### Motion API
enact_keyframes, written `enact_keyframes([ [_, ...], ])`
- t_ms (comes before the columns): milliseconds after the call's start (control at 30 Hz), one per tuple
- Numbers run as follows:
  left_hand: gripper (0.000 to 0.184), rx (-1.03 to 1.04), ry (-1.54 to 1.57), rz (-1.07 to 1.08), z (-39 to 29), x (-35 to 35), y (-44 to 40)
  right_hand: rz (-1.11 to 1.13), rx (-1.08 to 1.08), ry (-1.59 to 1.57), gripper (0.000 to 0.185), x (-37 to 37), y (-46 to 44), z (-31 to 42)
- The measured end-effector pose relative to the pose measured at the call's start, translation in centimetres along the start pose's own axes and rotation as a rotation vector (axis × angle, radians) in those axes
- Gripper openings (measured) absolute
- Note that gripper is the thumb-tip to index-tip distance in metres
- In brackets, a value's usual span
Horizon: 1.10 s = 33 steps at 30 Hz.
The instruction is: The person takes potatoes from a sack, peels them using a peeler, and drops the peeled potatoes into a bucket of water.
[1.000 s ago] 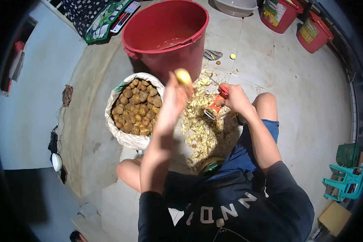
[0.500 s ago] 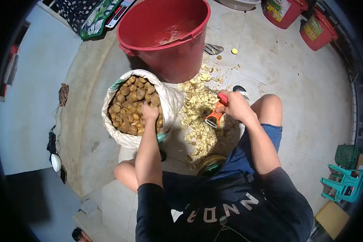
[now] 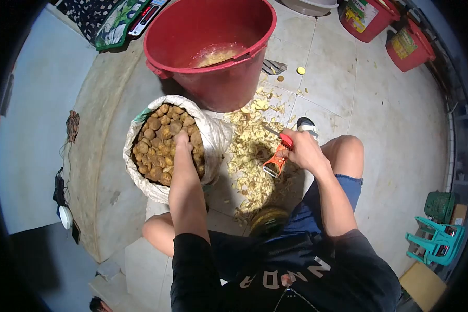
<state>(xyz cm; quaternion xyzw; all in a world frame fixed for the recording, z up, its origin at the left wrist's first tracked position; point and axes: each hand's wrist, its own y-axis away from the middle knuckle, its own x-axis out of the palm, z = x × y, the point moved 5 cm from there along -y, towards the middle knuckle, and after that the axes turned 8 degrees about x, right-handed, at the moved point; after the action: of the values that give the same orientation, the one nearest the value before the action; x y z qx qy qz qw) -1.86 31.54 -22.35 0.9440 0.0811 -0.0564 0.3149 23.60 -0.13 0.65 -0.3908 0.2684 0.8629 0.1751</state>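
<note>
A white woven sack [image 3: 217, 140] with its rim rolled down stands at the left, full of brown unpeeled potatoes [image 3: 161, 138]. My left hand [image 3: 182, 140] reaches into it, touching the potatoes; its fingers are hidden, so I cannot tell whether they grip one. In my right hand [image 3: 305, 150], closed over the peelings, are an orange peeler [image 3: 276, 163] pointing down and a red-handled knife [image 3: 286, 139], its blade pointing away to the left. Below them, pale potato peelings [image 3: 249, 156] lie heaped on the floor.
Behind the sack is a large red tub [image 3: 218, 86] holding cloudy water. A yellow peeled piece [image 3: 300, 70] lies on the tiles. Two red buckets [image 3: 411, 47] stand far right, near turquoise stools [image 3: 437, 242]. A digital scale [image 3: 146, 18] sits at the back left.
My left hand has shifted slightly within the sack, its fingers now deeper among the potatoes. My right hand keeps the peeler and knife, slightly lower. The view has tilted a little.
</note>
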Motion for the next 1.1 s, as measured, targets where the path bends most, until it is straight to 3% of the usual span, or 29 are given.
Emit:
enact_keyframes([
  [133,0.024,0.066,-0.011,0.07,0.7,-1.0,-0.8,0.022,-0.031,0.014,0.043,0.4,-0.2,0.5],
  [200,0.035,0.131,0.331,0.23,1.8,-1.2,-1.9,0.026,-0.045,0.021,0.043,0.7,-0.2,0.4],
  [267,0.031,0.121,0.446,0.331,0.0,-1.8,2.4,0.0,-0.069,-0.033,0.043,1.0,-0.3,0.2],
  [333,0.029,-0.044,0.8,0.377,-2.6,-1.8,9.8,-0.027,-0.093,-0.053,0.044,1.4,-0.2,0.5],
  [400,0.032,-0.109,0.792,0.505,-1.1,-2.3,9.7,-0.057,-0.123,-0.068,0.045,1.7,-0.4,1.1],
  [433,0.03,-0.06,0.725,0.397,-2.0,-2.3,12.7,-0.073,-0.122,-0.122,0.047,1.9,-0.5,1.6],
  [533,0.027,-0.12,0.646,0.591,-1.0,-1.0,15.4,-0.111,-0.118,-0.226,0.05,2.8,-0.8,2.8],
  [667,0.028,-0.069,0.649,0.69,-0.6,-0.1,21.7,-0.203,-0.196,-0.435,0.055,4.0,0.4,4.5],
  [733,0.025,-0.135,0.595,0.606,-1.1,-0.8,24.9,-0.37,-0.45,-0.346,0.049,3.0,2.7,7.1],
  [767,0.021,-0.115,0.601,0.662,-1.0,-1.0,25.6,-0.419,-0.54,-0.299,0.047,3.2,2.8,7.3],
  [800,0.021,-0.117,0.602,0.667,-0.4,-1.4,25.4,-0.423,-0.538,-0.295,0.047,3.0,2.3,7.0],
  [867,0.023,-0.051,0.485,0.978,0.5,-1.5,25.5,-0.179,-0.357,-0.473,0.045,2.7,0.1,4.7],
  [933,0.025,-0.048,0.326,1.087,-0.7,-2.8,27.3,-0.074,-0.179,-0.941,0.048,3.4,-4.1,-0.7],
  [1000,0.025,-0.189,0.484,1.022,-1.1,-3.1,27.8,-0.045,-0.151,-0.904,0.046,1.4,-1.6,1.4],
  [1067,0.03,-0.247,0.672,1.005,0.8,-2.5,25.2,-0.166,-0.427,-0.504,0.047,2.4,2.8,5.9],
  [1100,0.031,-0.201,0.635,0.884,0.2,-2.2,26.3,-0.277,-0.584,-0.328,0.051,2.7,4.7,7.6],
])
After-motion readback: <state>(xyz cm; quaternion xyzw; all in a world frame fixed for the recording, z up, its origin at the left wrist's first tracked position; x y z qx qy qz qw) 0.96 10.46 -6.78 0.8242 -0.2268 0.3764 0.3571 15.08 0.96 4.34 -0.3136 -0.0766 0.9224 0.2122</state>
